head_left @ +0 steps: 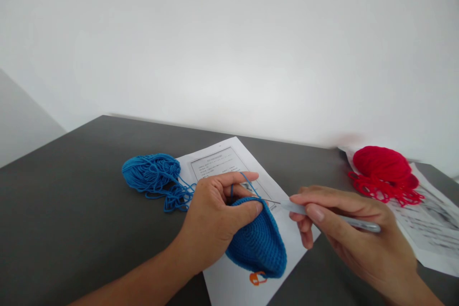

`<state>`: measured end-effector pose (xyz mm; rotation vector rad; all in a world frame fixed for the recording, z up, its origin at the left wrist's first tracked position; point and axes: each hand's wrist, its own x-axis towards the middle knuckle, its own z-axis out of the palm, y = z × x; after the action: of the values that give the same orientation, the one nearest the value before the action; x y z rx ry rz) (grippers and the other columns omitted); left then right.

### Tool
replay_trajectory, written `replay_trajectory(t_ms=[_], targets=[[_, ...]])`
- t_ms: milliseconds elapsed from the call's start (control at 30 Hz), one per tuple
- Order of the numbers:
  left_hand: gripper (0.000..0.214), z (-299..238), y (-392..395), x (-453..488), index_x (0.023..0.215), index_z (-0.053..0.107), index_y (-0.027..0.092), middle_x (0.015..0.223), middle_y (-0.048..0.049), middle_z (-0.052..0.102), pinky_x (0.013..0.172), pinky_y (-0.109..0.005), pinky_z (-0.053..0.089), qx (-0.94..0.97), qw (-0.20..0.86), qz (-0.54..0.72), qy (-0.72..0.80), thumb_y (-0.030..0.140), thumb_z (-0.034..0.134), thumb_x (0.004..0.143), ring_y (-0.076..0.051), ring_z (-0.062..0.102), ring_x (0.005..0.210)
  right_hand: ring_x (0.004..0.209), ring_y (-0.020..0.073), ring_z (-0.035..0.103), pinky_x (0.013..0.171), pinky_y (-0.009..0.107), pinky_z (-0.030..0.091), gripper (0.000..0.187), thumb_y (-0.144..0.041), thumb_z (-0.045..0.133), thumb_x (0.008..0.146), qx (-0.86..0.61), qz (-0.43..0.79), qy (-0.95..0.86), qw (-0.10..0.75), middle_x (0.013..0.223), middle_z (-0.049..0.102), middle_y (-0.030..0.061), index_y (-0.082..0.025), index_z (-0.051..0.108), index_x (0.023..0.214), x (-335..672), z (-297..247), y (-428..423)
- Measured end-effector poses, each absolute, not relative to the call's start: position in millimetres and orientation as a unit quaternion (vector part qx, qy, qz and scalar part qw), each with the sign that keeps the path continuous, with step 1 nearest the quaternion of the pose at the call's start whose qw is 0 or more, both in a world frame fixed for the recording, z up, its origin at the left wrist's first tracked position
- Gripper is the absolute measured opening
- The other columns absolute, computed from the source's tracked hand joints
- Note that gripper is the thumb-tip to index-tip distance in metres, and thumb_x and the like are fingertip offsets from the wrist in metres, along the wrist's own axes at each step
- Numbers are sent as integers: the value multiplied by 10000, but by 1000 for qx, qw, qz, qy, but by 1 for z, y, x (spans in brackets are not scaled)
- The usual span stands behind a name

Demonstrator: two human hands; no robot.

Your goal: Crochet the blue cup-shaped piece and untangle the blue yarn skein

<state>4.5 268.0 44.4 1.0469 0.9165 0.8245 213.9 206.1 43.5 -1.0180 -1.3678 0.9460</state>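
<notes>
While the left hand (211, 213) pinches the blue crochet piece (261, 244) over the printed paper (229, 287), the right hand (375, 251) grips the hook (293, 206) by its top edge, so a stitch seems under way, and the next pull likely needs snug yarn (250, 183).

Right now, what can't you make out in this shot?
All in the head view:
- Crochet hook tip: too small at the blue crochet piece.
- Left hand, lower fingers: hidden behind that piece.
- Middle sheet text: too small, partly covered by hand and piece.
- Right sheet: blurred print, partly under red yarn, cut off by right edge.
</notes>
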Motion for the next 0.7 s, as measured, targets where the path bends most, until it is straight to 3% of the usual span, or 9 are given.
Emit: replay_trajectory(t_ms=[267,400,700], targets=[[511,40,270,5,1153,752,126,765,-28,775,592,-250,428,476,670,373,431,211,828,655,-150,633,635,530,108,702,507,178,574,257,-143,723,927,-446,257,-695,501,703,767,-17,-330,831,1066,215,59,204],[492,39,269,6,1158,753,134,768,-32,781,609,-253,450,499,640,383,441,219,805,677,-167,661,664,542,111,688,497,186,551,262,-114,706,925,-444,205,-727,481,664,742,-30,-317,818,1046,213,61,203],[385,44,266,8,1089,803,158,705,24,762,669,-248,525,566,513,429,482,191,749,709,-151,676,651,690,105,698,582,188,574,386,-42,646,934,-386,96,-803,444,803,731,16,-235,742,1254,211,59,205]])
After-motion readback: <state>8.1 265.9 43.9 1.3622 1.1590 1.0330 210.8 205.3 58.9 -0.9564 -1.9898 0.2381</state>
